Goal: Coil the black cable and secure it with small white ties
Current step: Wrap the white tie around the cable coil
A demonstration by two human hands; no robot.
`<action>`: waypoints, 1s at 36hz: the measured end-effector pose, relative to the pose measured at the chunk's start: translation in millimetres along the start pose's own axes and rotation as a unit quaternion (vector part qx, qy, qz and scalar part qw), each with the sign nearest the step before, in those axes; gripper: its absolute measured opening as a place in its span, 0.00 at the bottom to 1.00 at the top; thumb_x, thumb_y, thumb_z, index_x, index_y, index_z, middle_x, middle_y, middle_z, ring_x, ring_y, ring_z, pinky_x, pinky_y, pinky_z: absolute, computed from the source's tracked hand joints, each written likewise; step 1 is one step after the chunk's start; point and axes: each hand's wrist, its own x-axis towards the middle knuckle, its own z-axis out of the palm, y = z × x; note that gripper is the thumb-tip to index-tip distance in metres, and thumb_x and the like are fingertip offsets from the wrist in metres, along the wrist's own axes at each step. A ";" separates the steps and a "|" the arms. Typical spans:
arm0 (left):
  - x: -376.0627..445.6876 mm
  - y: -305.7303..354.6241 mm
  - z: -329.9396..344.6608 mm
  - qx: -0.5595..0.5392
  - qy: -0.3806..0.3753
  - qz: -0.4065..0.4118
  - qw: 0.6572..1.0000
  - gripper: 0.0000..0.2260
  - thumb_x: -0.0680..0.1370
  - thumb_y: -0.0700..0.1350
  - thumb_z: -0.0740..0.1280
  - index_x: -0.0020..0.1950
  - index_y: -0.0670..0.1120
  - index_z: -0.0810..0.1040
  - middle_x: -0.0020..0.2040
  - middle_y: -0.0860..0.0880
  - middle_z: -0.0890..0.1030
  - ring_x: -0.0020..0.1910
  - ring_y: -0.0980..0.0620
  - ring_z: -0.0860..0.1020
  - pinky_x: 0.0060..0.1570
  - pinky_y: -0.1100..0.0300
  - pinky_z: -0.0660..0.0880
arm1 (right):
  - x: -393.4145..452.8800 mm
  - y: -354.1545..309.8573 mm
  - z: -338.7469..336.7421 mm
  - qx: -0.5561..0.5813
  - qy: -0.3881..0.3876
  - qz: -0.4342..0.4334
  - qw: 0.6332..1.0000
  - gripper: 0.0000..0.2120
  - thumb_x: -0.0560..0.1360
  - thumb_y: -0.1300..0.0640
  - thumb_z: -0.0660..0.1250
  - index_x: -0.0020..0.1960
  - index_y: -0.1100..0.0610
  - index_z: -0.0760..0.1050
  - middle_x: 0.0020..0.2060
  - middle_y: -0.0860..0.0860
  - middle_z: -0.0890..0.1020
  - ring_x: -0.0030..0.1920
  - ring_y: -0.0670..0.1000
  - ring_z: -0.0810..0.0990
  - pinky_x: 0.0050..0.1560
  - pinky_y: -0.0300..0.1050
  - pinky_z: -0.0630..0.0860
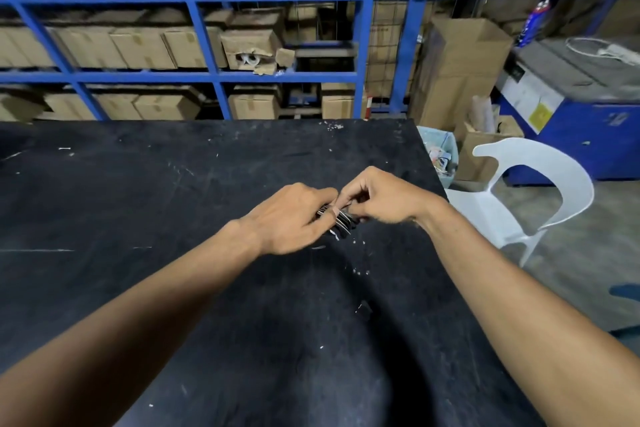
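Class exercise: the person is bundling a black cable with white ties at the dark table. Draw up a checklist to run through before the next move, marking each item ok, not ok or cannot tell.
1. Cable bundle gathered compactly, no loops trailing across the table: ok.
2. Left hand gripping the bundle: ok.
3. Right hand pinching at the bundle's top: ok.
4. White tie wrapped round the bundle: cannot tell; pale streaks show but the fingers hide the spot.
5. Tie twisted shut: cannot tell.
6. Spare ties within reach: cannot tell; only small white specks lie on the table near the hands.
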 end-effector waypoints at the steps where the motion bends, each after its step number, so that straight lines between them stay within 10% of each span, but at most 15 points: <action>1: 1.0 -0.2 -0.3 0.004 -0.005 -0.004 1.000 0.11 0.83 0.51 0.58 0.42 0.50 0.67 0.31 0.51 0.74 0.30 0.48 0.73 0.36 0.50 0.70 | -0.3 -0.7 -1.7 0.005 -0.014 -0.001 1.000 0.14 0.77 0.70 0.68 0.50 0.56 0.89 0.29 0.43 0.81 0.32 0.45 0.73 0.39 0.42 0.73; 12: 7.9 2.5 0.6 0.015 -0.040 -0.039 0.998 0.07 0.84 0.50 0.60 0.50 0.49 0.65 0.31 0.51 0.75 0.29 0.52 0.72 0.33 0.52 0.66 | -7.5 4.6 -2.7 0.065 -0.059 0.024 0.996 0.12 0.80 0.73 0.65 0.60 0.63 0.73 0.52 0.60 0.86 0.41 0.51 0.78 0.42 0.44 0.78; 17: 10.7 5.7 2.0 0.030 -0.054 -0.056 0.996 0.07 0.83 0.51 0.60 0.49 0.50 0.67 0.34 0.51 0.76 0.31 0.53 0.73 0.35 0.53 0.68 | -10.2 5.0 -3.1 0.035 -0.068 0.010 0.997 0.10 0.80 0.72 0.66 0.59 0.62 0.73 0.41 0.44 0.88 0.36 0.46 0.78 0.42 0.46 0.79; 21: 12.6 6.6 5.0 0.030 -0.066 -0.086 0.994 0.10 0.84 0.52 0.58 0.44 0.50 0.68 0.34 0.53 0.75 0.32 0.53 0.74 0.38 0.54 0.69 | -11.8 3.8 -7.5 0.026 -0.060 0.001 0.998 0.11 0.80 0.67 0.69 0.57 0.56 0.71 0.45 0.55 0.89 0.38 0.51 0.82 0.48 0.57 0.80; 36: 7.1 -0.4 14.8 -0.122 -0.077 -0.124 0.982 0.18 0.85 0.49 0.60 0.34 0.50 0.70 0.28 0.52 0.71 0.27 0.53 0.67 0.31 0.62 0.63 | -25.0 0.3 -23.3 -0.016 0.087 -0.042 0.995 0.06 0.72 0.66 0.78 0.45 0.56 0.88 0.32 0.53 0.87 0.35 0.48 0.88 0.47 0.37 0.81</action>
